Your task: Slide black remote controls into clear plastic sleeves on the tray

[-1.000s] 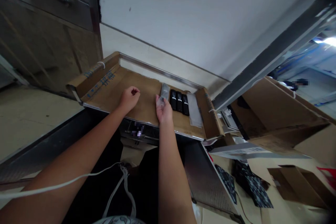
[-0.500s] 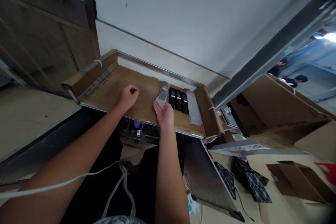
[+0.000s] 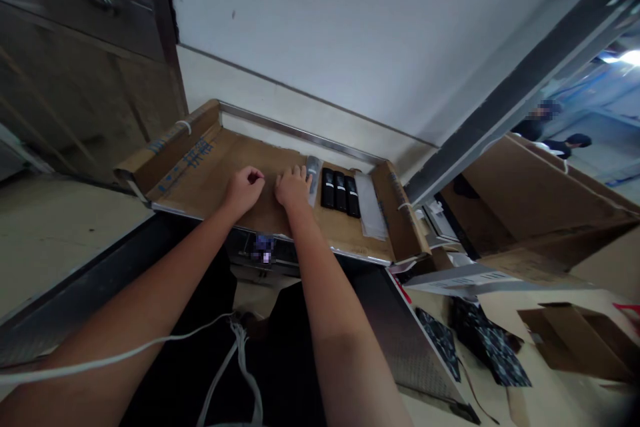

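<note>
On the left part of the cardboard-lined tray, my left hand (image 3: 245, 188) is closed, thumb and fingers curled together; whatever is in them, if anything, is hidden. My right hand (image 3: 293, 187) lies palm down beside it, fingers stretched forward. Its outer edge overlaps a clear plastic sleeve (image 3: 317, 195) with a dark, slim, remote-like device (image 3: 313, 167) inside, partly covered by the hand. Right of that, three black remote-like devices (image 3: 340, 191) with small white labels lie side by side. Flat, translucent plastic sleeves (image 3: 370, 207) lie at the tray's right end.
Raised cardboard sides (image 3: 400, 213) bound the tray (image 3: 350, 237), with a white wall (image 3: 310, 33) behind. A large open carton (image 3: 540, 207) stands at right; a smaller box (image 3: 575, 340) and dark patterned bags (image 3: 490, 340) lie on the floor. People (image 3: 570, 145) are in the background.
My right hand has turned from palm up to palm down and moved left and up, onto the sleeved device's left edge. My left hand stays curled in nearly the same place.
</note>
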The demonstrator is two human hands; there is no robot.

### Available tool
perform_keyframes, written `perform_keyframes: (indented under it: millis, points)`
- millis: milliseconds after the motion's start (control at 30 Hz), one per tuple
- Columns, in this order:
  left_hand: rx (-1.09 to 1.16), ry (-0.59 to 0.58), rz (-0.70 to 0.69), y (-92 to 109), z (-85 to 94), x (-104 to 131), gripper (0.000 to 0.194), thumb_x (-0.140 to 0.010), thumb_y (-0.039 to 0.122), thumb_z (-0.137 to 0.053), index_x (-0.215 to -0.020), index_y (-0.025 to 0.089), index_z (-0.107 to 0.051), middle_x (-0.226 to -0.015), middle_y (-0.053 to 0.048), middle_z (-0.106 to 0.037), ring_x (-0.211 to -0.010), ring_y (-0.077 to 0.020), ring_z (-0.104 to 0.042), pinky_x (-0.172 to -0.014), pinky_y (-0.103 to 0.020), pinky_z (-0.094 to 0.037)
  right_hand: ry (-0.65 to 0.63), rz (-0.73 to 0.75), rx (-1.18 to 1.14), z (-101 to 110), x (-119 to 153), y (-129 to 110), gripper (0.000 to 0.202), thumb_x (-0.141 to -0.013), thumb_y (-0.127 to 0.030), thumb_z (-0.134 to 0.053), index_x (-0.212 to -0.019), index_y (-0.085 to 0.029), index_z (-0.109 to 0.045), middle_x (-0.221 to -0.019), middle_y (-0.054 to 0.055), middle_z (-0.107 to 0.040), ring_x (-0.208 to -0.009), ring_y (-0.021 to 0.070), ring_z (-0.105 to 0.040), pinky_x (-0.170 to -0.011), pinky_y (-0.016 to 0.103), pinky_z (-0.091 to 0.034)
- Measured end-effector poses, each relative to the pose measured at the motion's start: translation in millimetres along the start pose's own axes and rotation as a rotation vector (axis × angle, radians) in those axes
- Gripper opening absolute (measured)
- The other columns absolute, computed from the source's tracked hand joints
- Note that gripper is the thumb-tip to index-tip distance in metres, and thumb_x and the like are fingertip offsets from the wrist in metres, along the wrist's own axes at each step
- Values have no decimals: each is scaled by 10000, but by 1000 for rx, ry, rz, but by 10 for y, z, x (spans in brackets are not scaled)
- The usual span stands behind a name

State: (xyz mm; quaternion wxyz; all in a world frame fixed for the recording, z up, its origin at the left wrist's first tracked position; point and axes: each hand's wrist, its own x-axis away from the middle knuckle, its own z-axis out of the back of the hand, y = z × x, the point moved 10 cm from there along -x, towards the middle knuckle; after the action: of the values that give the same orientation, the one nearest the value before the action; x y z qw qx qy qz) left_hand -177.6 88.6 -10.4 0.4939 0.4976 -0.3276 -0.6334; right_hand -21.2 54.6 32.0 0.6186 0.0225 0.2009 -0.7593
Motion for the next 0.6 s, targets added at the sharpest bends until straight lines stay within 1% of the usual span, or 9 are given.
perform_keyframes:
  millis: [67,133,200,267,367,467,600]
  points:
    - [-14,-7,5,-7,-16,-3,78,-753,223,-582,-789,207,-648,-760,-16,-662,-718,-179,-590,-705,-307,-444,-56,-28,98,-176,-131,80,428,-1000,-305,-448,-1288,-33,-610,-1427,263,-557,-1407,344,-422,-1197,563,-220]
    - [-22,-16,9,-17,-34,-7,83,-754,226,-581,-794,210,-652,-760,-14,-663,-712,-178,-589,-708,-307,-448,-66,-74,144,-253,-188,148,457,-1001,-315,-441,-1280,3,-615,-1367,284,-587,-1339,360,-482,-1175,583,-240]
    - [-20,-24,12,-23,-47,-8,90,-753,230,-583,-801,211,-657,-769,-14,-669,-713,-176,-591,-712,-306,-453,-60,-115,161,-269,-182,184,457,-996,-320,-446,-1268,-1,-628,-1333,284,-603,-1286,372,-515,-1145,636,-256]
    - [-14,-27,15,-25,-50,-7,92,-753,230,-586,-808,210,-658,-781,-14,-675,-724,-175,-598,-715,-303,-456,-35,-126,160,-238,-144,187,433,-1000,-310,-435,-1258,-28,-638,-1314,269,-615,-1257,366,-530,-1121,688,-257]
    - [-5,-27,3,-12,-52,-5,84,-752,222,-592,-804,208,-657,-783,-15,-677,-738,-176,-607,-713,-300,-456,-28,-103,141,-187,-98,203,379,-1003,-203,-379,-1231,-69,-652,-1282,251,-630,-1229,338,-547,-1077,714,-306]
    - [-3,-29,-9,-13,-58,-5,81,-754,216,-594,-802,210,-659,-775,-15,-673,-728,-176,-608,-706,-303,-453,-82,-82,130,-165,-96,272,381,-972,-80,-355,-1199,-97,-661,-1261,236,-644,-1229,312,-553,-1036,667,-389]
    - [15,-29,-15,-29,-64,-1,77,-757,216,-594,-799,211,-659,-776,-17,-672,-723,-177,-606,-715,-309,-461,-96,-38,135,-88,-92,327,374,-947,-35,-372,-1145,-113,-681,-1235,214,-666,-1220,289,-562,-1017,570,-445]
